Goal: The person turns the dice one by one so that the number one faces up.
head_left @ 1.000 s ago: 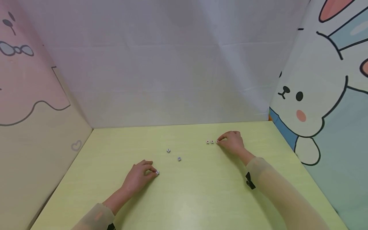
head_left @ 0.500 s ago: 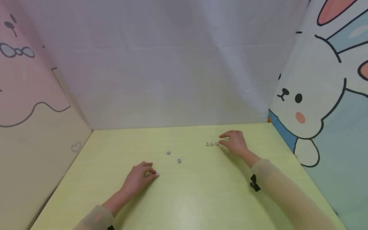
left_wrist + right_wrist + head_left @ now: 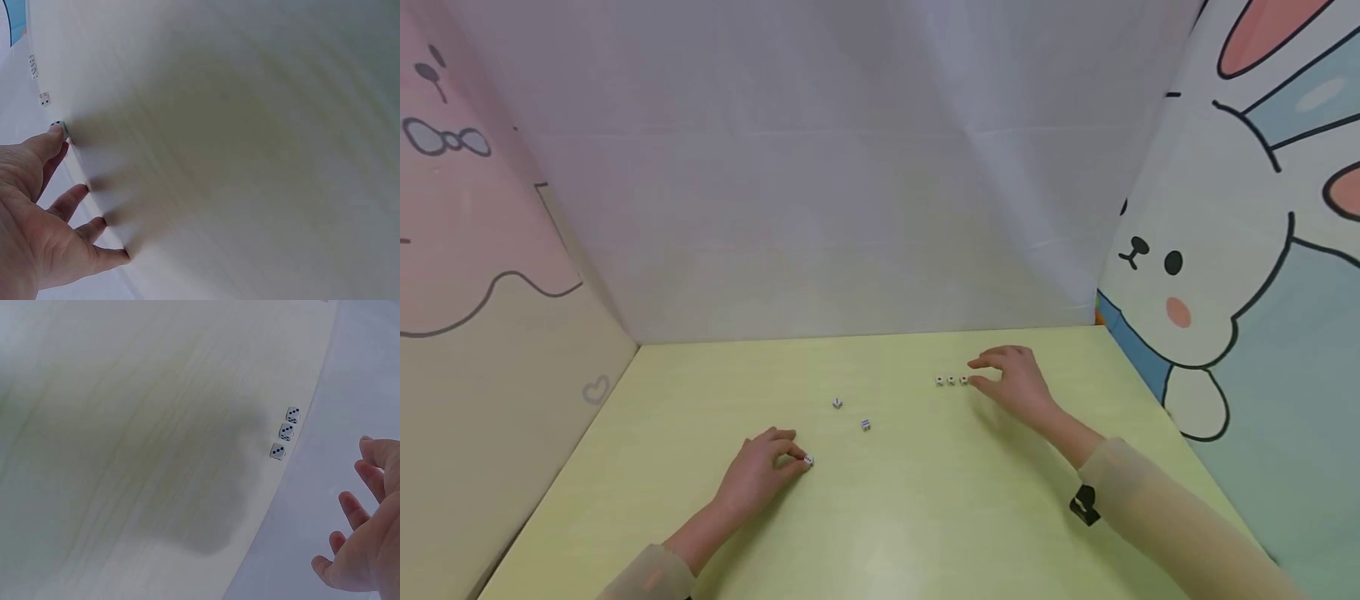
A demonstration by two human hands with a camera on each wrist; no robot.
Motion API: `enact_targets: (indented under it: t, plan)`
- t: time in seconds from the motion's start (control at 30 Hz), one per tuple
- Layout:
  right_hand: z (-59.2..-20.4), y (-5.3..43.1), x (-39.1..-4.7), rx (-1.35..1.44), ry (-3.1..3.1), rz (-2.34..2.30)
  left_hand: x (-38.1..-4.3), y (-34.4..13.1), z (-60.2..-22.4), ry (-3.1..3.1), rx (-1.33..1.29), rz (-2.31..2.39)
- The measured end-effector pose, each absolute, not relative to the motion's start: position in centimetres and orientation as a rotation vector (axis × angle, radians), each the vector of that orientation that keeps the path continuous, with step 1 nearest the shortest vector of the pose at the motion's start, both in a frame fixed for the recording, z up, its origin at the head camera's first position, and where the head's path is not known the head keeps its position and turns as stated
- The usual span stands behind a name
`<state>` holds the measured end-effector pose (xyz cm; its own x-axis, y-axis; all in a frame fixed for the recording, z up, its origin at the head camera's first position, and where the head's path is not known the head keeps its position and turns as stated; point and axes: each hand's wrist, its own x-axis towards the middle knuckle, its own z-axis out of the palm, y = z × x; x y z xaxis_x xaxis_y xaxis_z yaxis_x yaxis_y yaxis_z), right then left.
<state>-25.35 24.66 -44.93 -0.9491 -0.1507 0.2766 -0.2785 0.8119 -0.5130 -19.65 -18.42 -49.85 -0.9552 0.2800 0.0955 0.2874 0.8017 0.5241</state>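
Between thumb and index finger my left hand pinches a white die low over the table. In the left wrist view that die shows at the thumb tip, the other fingertips close to the tabletop. My right hand holds nothing; its thumb and fingers are spread apart, just right of a short row of three dice. The row's right die is nearest the thumb, with a middle die and a left die beside it. The right wrist view shows three pips on the near die.
Two loose dice lie between the hands: a farther die and a nearer die. The pale yellow table ends at a grey-white cloth backdrop. Printed side panels stand left and right, the right one with a rabbit.
My right hand has let go of the right die of the row, its thumb and fingers parting and easing back slightly. My left hand keeps its die in nearly the same place.
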Motion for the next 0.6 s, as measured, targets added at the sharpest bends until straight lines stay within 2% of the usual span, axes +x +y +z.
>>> enact_targets:
  t: [0.6]
  plan:
    - [-44.2,23.7,-21.3,0.448,-2.736,0.915,-19.3,-18.4,-49.5,-2.982,-0.454,-0.876]
